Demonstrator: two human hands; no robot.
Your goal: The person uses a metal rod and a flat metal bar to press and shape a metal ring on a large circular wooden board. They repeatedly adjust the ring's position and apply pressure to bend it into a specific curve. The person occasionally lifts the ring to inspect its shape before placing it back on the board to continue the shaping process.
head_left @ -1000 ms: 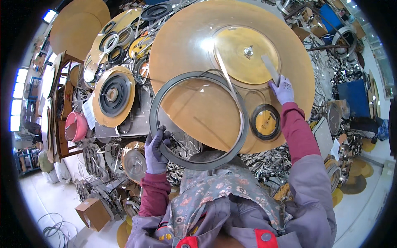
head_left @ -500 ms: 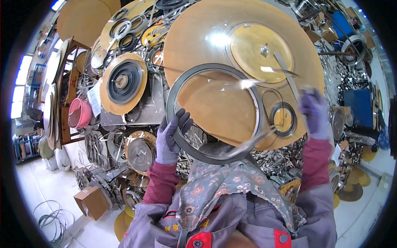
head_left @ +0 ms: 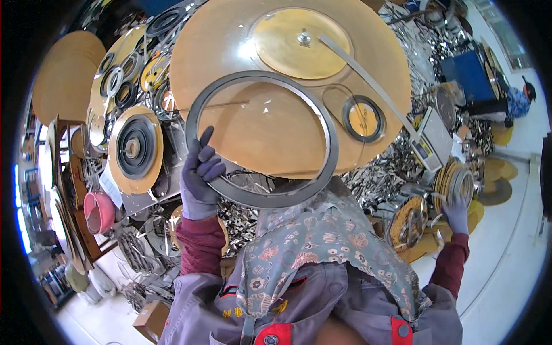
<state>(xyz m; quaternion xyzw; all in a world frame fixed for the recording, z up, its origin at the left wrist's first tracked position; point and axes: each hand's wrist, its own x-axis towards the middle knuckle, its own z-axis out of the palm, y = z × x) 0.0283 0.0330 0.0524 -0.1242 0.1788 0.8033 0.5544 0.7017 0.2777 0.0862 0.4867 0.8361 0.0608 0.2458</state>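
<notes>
In front of me a large flat dark-grey ring point(head_left: 329, 167) is held by its left edge in my left hand point(head_left: 201, 172). That grey-gloved hand has its thumb and fingers around the rim, with the index finger raised. My right hand point(head_left: 457, 211), also gloved, is stretched far out to the right. It is at a stack of rings point(head_left: 460, 183), beside a curved shiny strip point(head_left: 440, 237). The fingers are too small and overlapped there to show what they grip. Beyond the ring lies a big tan disc point(head_left: 213, 52) carrying a yellow disc point(head_left: 282, 43).
A smaller black ring point(head_left: 376, 131) and a long flat metal bar point(head_left: 368, 77) lie on the tan disc. A digital scale point(head_left: 434, 141) stands to the right. Metal strip scraps point(head_left: 374, 181) heap around the bench. At left are a pink bucket point(head_left: 99, 211) and a black-centred disc point(head_left: 137, 148).
My right hand has moved down and outward to the right, to the stack of rings. The shiny strips blurred across the ring are gone from it. My left hand still holds the ring.
</notes>
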